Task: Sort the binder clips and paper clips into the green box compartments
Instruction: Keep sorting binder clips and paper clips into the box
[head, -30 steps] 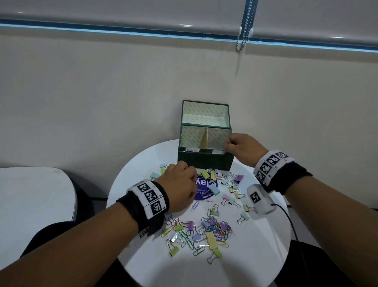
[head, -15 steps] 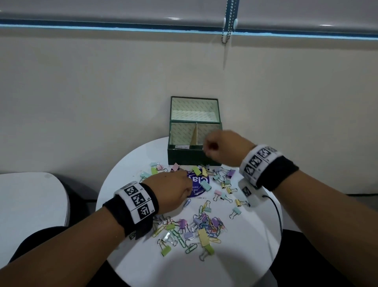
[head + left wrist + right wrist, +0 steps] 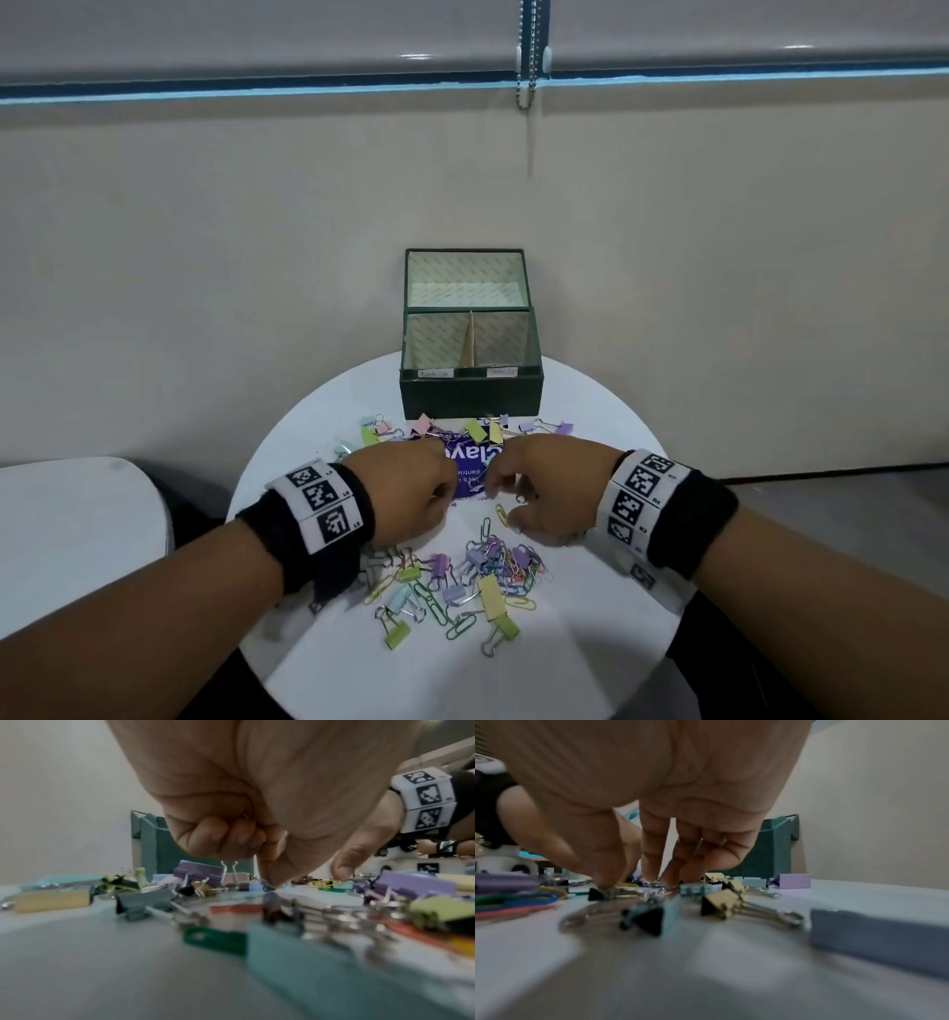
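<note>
The green box (image 3: 470,400) stands at the back of the round white table (image 3: 590,647), its lid up and a divider splitting the front into two compartments. Pastel binder clips and coloured paper clips (image 3: 472,580) lie scattered in front of it. My left hand (image 3: 449,491) is low on the table, its thumb and forefinger pinching a small clip (image 3: 268,885), and a wire shows inside the other curled fingers. My right hand (image 3: 495,488) is beside it, with the thumb and forefinger pinching a small binder clip (image 3: 603,894).
A purple sticker (image 3: 470,462) lies on the table between my hands. More binder clips (image 3: 488,431) line the foot of the box. A second white table (image 3: 67,524) stands to the left. A beige wall rises right behind the box.
My right hand has come back from the box's right compartment and dropped onto the clips beside my left hand. The left hand has stayed low over the clips.
</note>
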{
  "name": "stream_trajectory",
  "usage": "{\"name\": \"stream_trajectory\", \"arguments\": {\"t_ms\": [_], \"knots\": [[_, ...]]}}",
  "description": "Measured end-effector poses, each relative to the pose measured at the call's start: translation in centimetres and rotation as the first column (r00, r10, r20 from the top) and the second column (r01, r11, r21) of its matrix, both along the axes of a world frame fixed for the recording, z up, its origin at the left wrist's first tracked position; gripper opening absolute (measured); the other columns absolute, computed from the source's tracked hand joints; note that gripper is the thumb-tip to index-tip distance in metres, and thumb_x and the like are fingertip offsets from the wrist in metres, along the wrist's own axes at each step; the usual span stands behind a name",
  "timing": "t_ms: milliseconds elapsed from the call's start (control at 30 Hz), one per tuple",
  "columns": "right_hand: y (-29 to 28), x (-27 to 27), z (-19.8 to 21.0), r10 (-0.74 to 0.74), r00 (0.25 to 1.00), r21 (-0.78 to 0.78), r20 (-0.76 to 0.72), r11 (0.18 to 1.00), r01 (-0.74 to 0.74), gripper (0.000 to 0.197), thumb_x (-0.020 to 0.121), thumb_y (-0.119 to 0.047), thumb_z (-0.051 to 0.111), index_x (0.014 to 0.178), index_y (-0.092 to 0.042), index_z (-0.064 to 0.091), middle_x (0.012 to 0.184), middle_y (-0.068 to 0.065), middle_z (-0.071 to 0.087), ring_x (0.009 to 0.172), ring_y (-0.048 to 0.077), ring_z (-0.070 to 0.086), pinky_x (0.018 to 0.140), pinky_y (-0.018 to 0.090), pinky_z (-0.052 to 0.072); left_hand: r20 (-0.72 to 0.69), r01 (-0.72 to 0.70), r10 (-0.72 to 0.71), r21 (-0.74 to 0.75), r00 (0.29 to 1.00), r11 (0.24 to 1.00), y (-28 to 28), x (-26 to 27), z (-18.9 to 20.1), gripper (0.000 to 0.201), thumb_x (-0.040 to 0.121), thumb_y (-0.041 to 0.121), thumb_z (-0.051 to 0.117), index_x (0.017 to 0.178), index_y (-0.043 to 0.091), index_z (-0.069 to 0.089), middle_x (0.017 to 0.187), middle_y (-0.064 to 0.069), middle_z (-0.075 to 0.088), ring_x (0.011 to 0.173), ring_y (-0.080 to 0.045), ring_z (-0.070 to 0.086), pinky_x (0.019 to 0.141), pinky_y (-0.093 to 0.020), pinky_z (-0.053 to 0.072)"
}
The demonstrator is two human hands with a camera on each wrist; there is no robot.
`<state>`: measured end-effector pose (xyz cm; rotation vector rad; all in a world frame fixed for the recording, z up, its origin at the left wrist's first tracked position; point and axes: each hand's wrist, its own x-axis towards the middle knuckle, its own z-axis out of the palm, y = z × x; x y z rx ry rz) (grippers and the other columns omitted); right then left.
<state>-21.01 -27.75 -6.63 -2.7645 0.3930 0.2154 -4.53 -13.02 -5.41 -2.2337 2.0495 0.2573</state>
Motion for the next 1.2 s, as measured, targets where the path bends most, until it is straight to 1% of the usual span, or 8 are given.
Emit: {"name": "stream_trajectory", "arguments": {"t_ms": [100, 300, 433, 633, 800, 967, 1067, 1200], "knots": [[0.1, -0.2, -0.2, 0.036, 0.999, -0.002, 0.029, 0.999, -0.036, 0.03, 0.083, -0.034, 0.064, 0.113, -0.035, 0.066, 0.102, -0.016, 0.058, 0.093, 0.006, 0.055, 0.087, 0.035, 0.056, -0.1, -0.061, 0.062, 0.009, 0.993, 0.998, -0.9, 0.9, 1.3, 0.014, 0.096, 0.032, 0.05, 0.09, 0.026, 0.061, 0.095, 0.008, 0.058, 0.085, -0.012, 0.057, 0.081, -0.03, 0.051], [0.7, -0.2, -0.4, 0.099, 0.991, -0.013, 0.087, 0.995, -0.098, 0.026, 0.088, -0.038, 0.069, 0.114, -0.034, 0.069, 0.103, -0.017, 0.065, 0.094, 0.005, 0.059, 0.086, 0.033, 0.056, -0.293, -0.234, 0.211, -0.047, 0.933, 0.971, -5.9, 3.1, 5.9, 0.02, 0.103, 0.036, 0.047, 0.099, 0.021, 0.06, 0.093, 0.008, 0.062, 0.082, -0.01, 0.058, 0.068, -0.022, 0.043], [1.0, -0.2, -0.7, 0.101, 0.992, -0.036, 0.074, 0.994, -0.099, 0.028, 0.091, -0.02, 0.063, 0.114, -0.033, 0.069, 0.11, -0.013, 0.068, 0.098, 0.01, 0.062, 0.088, 0.036, 0.057, -0.336, -0.341, 0.28, -0.14, 0.899, 0.93, -10.2, 3.6, 7.2, 0.017, 0.105, 0.029, 0.042, 0.101, 0.02, 0.056, 0.09, 0.004, 0.06, 0.072, -0.01, 0.051, 0.06, -0.023, 0.038], [1.1, -0.2, -0.7, 0.132, 0.982, -0.041, 0.132, 0.991, -0.128, 0.03, 0.092, -0.011, 0.054, 0.109, -0.03, 0.071, 0.107, -0.01, 0.07, 0.096, 0.012, 0.062, 0.086, 0.034, 0.057, -0.327, -0.374, 0.325, -0.098, 0.887, 0.922, -14.6, 2.8, 7.1, 0.024, 0.104, 0.022, 0.045, 0.118, 0.013, 0.062, 0.116, -0.007, 0.066, 0.094, -0.02, 0.058, 0.079, -0.029, 0.044], [1.0, -0.3, -0.3, 0.09, 0.978, 0.046, 0.188, 0.994, -0.1, 0.033, 0.092, -0.002, 0.05, 0.107, -0.024, 0.07, 0.111, -0.007, 0.062, 0.1, 0.011, 0.058, 0.087, 0.028, 0.052, -0.522, -0.367, 0.287, -0.054, 0.803, 0.929, -14.0, 2.8, 6.5, 0.045, 0.102, 0.008, 0.044, 0.143, 0.027, 0.049, 0.108, -0.007, 0.073, 0.085, -0.021, 0.073, 0.086, -0.038, 0.059], [0.4, 0.1, -1.1, 0.085, 0.978, 0.027, 0.19, 0.995, -0.092, 0.035, 0.087, 0.004, 0.059, 0.098, -0.028, 0.066, 0.107, -0.007, 0.054, 0.093, 0.016, 0.058, 0.082, 0.038, 0.055, -0.233, -0.164, 0.119, -0.187, 0.965, 0.968, -9.8, 2.8, 7.2, 0.022, 0.094, 0.02, 0.061, 0.112, 0.03, 0.068, 0.11, 0.011, 0.065, 0.091, -0.01, 0.066, 0.079, -0.025, 0.051], [0.9, 0.0, -0.6, 0.067, 0.986, 0.071, 0.155, 0.994, -0.078, 0.032, 0.088, 0.0, 0.052, 0.099, -0.025, 0.069, 0.112, -0.006, 0.058, 0.099, 0.015, 0.057, 0.086, 0.032, 0.051, -0.065, 0.021, -0.021, 0.009, 0.998, 1.0, -6.2, 1.3, 6.6, 0.011, 0.095, 0.029, 0.063, 0.103, 0.031, 0.069, 0.099, 0.014, 0.063, 0.083, 0.001, 0.059, 0.078, -0.021, 0.049], [1.5, -0.2, 0.1, 0.133, 0.99, 0.078, 0.039, 0.988, -0.135, 0.026, 0.095, -0.022, 0.058, 0.113, -0.035, 0.072, 0.116, -0.013, 0.056, 0.104, 0.01, 0.056, 0.091, 0.029, 0.051, -0.031, 0.099, -0.094, 0.292, 0.995, 0.951, -1.8, 0.2, 4.5, 0.014, 0.091, 0.041, 0.065, 0.103, 0.036, 0.07, 0.094, 0.017, 0.066, 0.081, 0.002, 0.06, 0.081, -0.021, 0.051]]}}
